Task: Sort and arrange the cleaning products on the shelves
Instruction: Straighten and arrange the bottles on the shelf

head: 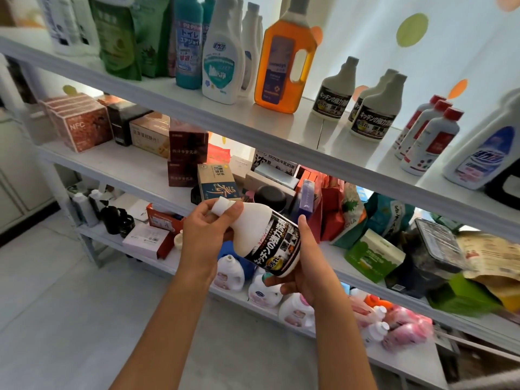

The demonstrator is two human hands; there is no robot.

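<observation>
A smooth white plastic bottle (263, 239) with a sloped shoulder, a narrow white cap and a glossy black label printed in Japanese is held tilted in front of the shelving, cap toward the left, off every shelf. The left hand (204, 231) grips its neck, thumb and fingers curled round just below the cap; the right hand (305, 261) cups the base, thumb up along the label and fingers wrapped underneath. The top shelf (253, 119) is a flat white board with a moulded front edge. On it stand three matching black-label bottles (374, 112) toward the right, an amber jug (284, 60) of translucent plastic with a handle near the middle, a white spray-refill bottle (222, 56) beside it, a teal bottle (188, 43) and green pouches (121, 35) toward the left end, and red-capped bottles (430, 139) near the right end. The middle shelf (112, 167) carries cardboard boxes (81, 125) at its left end and soft bags (351, 212) further right. The bottom shelf (239, 295) holds squat white detergent jugs (229, 273) and pink refill packs (405, 330). The floor (70, 305) is pale and tiled.
</observation>
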